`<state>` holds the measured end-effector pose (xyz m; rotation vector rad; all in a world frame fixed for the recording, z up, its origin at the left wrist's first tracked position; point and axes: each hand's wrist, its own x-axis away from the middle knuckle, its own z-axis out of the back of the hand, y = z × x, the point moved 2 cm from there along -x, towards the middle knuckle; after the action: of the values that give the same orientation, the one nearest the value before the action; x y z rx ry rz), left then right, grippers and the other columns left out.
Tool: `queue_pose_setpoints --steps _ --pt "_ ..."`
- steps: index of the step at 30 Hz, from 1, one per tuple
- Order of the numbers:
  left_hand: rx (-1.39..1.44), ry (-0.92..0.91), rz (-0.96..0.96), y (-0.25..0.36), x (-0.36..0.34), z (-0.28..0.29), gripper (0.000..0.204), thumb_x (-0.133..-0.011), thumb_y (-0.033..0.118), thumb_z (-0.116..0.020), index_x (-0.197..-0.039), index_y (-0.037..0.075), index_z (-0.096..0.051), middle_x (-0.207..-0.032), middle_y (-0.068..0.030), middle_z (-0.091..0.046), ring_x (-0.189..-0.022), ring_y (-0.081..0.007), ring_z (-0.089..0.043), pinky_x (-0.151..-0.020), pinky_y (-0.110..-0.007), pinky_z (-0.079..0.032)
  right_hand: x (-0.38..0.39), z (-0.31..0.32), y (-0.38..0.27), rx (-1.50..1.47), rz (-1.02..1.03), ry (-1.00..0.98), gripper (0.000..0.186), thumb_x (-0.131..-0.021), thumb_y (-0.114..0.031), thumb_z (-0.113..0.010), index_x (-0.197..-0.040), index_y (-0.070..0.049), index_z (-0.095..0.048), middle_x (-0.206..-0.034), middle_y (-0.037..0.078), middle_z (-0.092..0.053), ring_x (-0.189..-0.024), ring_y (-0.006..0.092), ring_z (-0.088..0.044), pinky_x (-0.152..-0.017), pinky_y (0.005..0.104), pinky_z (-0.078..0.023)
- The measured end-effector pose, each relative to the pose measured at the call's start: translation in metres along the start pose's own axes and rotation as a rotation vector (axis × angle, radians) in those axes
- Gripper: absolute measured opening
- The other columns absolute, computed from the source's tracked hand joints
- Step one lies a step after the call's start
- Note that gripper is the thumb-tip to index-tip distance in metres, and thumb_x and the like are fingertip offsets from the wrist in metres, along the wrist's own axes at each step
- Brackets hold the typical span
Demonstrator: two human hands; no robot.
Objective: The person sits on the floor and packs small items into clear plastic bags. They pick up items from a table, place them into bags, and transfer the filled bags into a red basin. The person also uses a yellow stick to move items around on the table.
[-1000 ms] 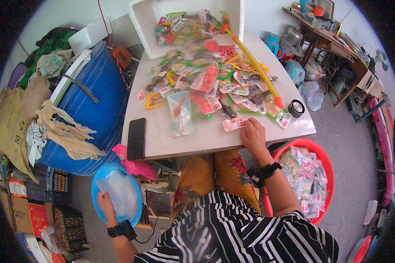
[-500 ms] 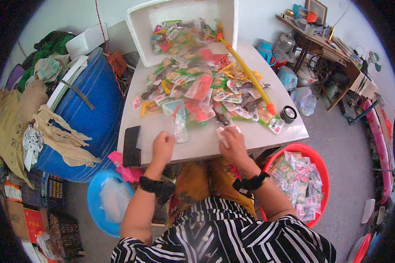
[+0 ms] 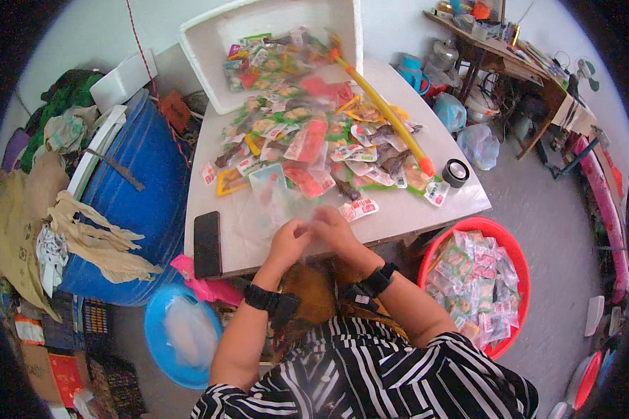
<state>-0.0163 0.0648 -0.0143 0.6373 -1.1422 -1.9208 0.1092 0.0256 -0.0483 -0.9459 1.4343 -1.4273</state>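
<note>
My left hand and my right hand meet just above the table's front edge, fingers closed in a pinch and fingertips close together. Between and beside them a clear plastic bag shows faintly; motion blurs the right fingertips. Just beyond the right hand lies a white and red packet. A heap of small snack packets spreads over the white table. A pale clear-fronted pouch and a packet with red contents are among the nearest.
A white foam box lies on its side behind the heap. A yellow tube crosses the packets; a black phone and a round roll flank them. A red basin holds filled bags, a blue basin clear bags.
My right hand has left the white and red packet and come across to my left hand. The left hand has moved right and nearer to me. The view has shifted slightly.
</note>
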Motion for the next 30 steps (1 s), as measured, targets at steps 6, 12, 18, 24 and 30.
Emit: queue_pose_setpoints --steps 6,12,18,24,30 --pt "0.048 -0.004 0.070 -0.003 -0.001 0.003 0.014 -0.076 0.014 -0.053 -0.084 0.002 -0.056 -0.074 -0.0054 -0.058 -0.065 -0.0125 -0.052 -0.059 -0.026 -0.043 -0.002 -0.004 -0.004 -0.145 -0.024 0.038 0.028 -0.071 -0.014 -0.055 -0.093 0.001 -0.047 -0.080 0.005 -0.050 -0.071 0.0129 -0.049 -0.061 0.0259 -0.042" --pt "-0.027 -0.004 0.037 -0.004 0.000 0.003 0.011 -0.074 0.013 -0.053 -0.074 0.003 -0.053 -0.065 -0.0034 -0.053 -0.059 -0.0108 -0.048 -0.052 -0.026 -0.040 -0.003 -0.002 -0.019 0.124 -0.001 -0.021 0.030 -0.069 -0.016 -0.058 -0.091 0.003 -0.052 -0.085 0.011 -0.054 -0.076 0.0182 -0.053 -0.066 0.0299 -0.044" --pt "-0.028 0.075 0.040 -0.008 0.001 -0.002 0.017 -0.074 0.016 -0.056 -0.075 0.000 -0.053 -0.065 -0.0084 -0.055 -0.061 -0.0135 -0.050 -0.056 -0.027 -0.041 -0.002 0.000 -0.012 0.112 0.044 -0.017 0.030 -0.069 -0.018 -0.058 -0.090 0.003 -0.052 -0.084 0.012 -0.055 -0.076 0.0201 -0.054 -0.066 0.0300 -0.044" --pt "-0.038 0.178 -0.075 -0.003 0.004 -0.005 0.015 -0.073 0.015 -0.055 -0.072 0.000 -0.052 -0.063 -0.0079 -0.053 -0.059 -0.0134 -0.049 -0.055 -0.027 -0.040 -0.004 -0.002 -0.003 0.091 -0.031 -0.029 0.031 -0.070 -0.021 -0.058 -0.090 0.002 -0.054 -0.085 0.014 -0.055 -0.078 0.0222 -0.055 -0.068 0.0303 -0.044" --pt "-0.035 0.083 0.005 -0.001 0.006 -0.001 0.010 -0.076 0.013 -0.050 -0.075 0.003 -0.052 -0.066 -0.0046 -0.053 -0.064 -0.0120 -0.050 -0.058 -0.026 -0.041 -0.004 -0.002 -0.005 0.191 0.076 0.001 0.029 -0.068 -0.019 -0.058 -0.089 0.001 -0.054 -0.081 0.013 -0.055 -0.077 0.0215 -0.055 -0.067 0.0314 -0.044"
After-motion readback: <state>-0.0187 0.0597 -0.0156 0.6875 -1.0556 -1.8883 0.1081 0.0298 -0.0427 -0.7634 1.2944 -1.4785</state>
